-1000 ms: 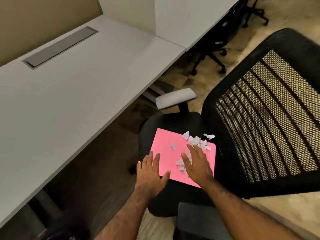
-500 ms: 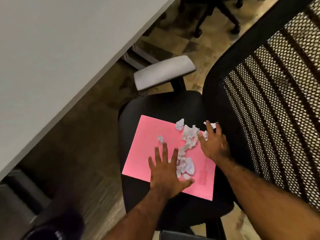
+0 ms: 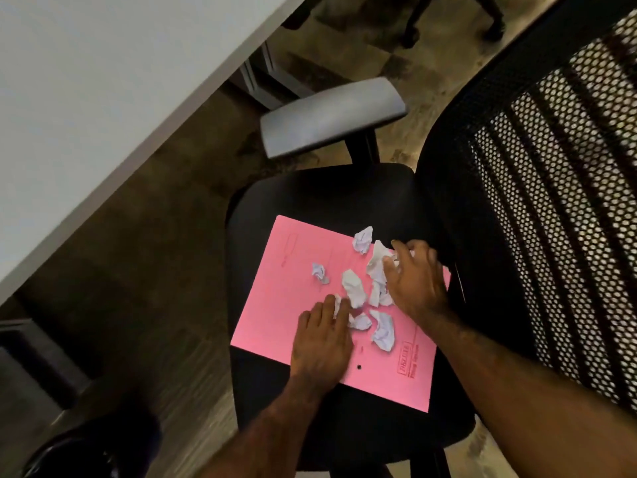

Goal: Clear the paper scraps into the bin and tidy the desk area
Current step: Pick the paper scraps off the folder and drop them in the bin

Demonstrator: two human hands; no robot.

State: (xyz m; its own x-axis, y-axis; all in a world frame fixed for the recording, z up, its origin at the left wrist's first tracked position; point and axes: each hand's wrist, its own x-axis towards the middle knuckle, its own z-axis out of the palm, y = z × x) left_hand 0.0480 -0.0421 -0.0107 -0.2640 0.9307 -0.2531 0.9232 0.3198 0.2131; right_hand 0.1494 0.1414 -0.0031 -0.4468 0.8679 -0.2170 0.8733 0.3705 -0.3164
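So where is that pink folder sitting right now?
The pink folder lies flat on the black chair seat, under the paper scraps and both hands.

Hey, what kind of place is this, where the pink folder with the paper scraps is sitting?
Most likely an office. The pink folder lies on the seat of a black mesh-backed swivel chair with a grey armrest, pulled up beside a long white desk. Another chair's wheeled base shows beyond.

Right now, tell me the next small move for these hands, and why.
Probably sweep the two hands toward each other to bunch the crumpled paper scraps. They lie loose across the pink folder on the chair seat, the left hand resting at their near edge and the right hand already curled over the far ones.
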